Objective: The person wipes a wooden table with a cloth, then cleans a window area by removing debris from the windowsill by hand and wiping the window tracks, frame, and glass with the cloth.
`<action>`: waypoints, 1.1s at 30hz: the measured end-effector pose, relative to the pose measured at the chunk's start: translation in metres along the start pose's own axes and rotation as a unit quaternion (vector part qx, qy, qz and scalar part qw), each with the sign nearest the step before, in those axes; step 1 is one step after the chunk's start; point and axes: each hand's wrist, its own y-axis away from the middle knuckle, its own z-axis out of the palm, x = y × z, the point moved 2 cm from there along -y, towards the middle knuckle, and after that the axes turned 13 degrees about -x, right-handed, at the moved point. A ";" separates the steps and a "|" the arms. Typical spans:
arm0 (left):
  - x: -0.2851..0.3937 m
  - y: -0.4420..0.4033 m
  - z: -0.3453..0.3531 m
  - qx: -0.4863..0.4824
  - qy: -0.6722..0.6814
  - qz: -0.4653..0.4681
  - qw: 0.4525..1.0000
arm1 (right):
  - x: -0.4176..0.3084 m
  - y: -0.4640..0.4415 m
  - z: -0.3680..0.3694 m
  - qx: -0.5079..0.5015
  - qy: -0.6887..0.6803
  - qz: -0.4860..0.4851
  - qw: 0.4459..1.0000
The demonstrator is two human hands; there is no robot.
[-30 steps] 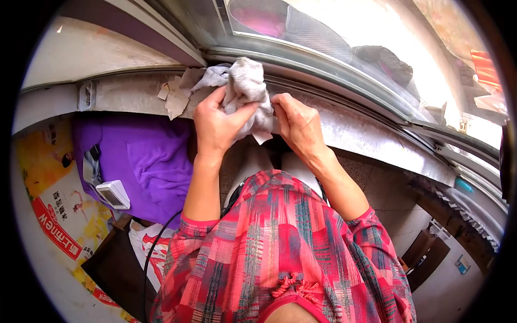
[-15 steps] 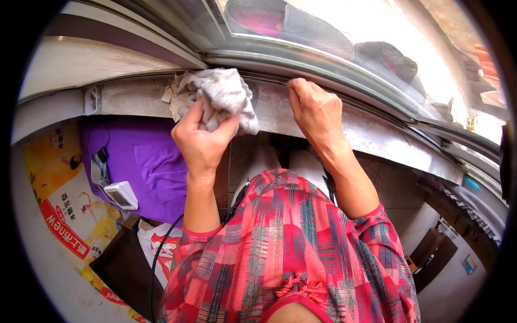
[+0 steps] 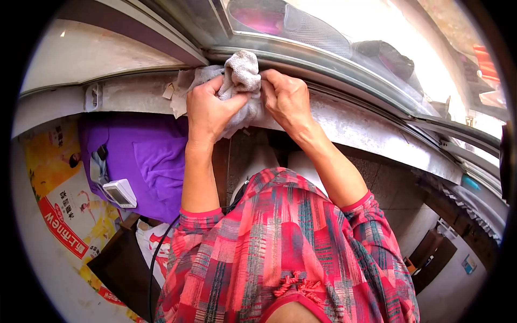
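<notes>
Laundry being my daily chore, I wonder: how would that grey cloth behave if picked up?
The cloth would probably flop, since it bunches and folds at the left hand. Its matte, textured surface suggests little slipperiness. Looking like soft fabric, it seems unlikely to break.

We look down past our red plaid shirt (image 3: 285,242) to a pale window ledge (image 3: 350,123). Our left hand (image 3: 207,110) grips a bunched grey-white cloth (image 3: 242,75); our right hand (image 3: 287,99), fingers curled, is at its right edge, though we cannot tell whether it pinches the fabric. Dark shoes (image 3: 318,35) lie beyond the glass (image 3: 253,36). At left, a white device (image 3: 120,192) rests on purple material (image 3: 153,156).
</notes>
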 end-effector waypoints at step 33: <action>0.002 0.022 -0.006 -0.020 0.031 -0.001 0.999 | -0.013 0.017 -0.001 -0.060 -0.060 -0.007 0.996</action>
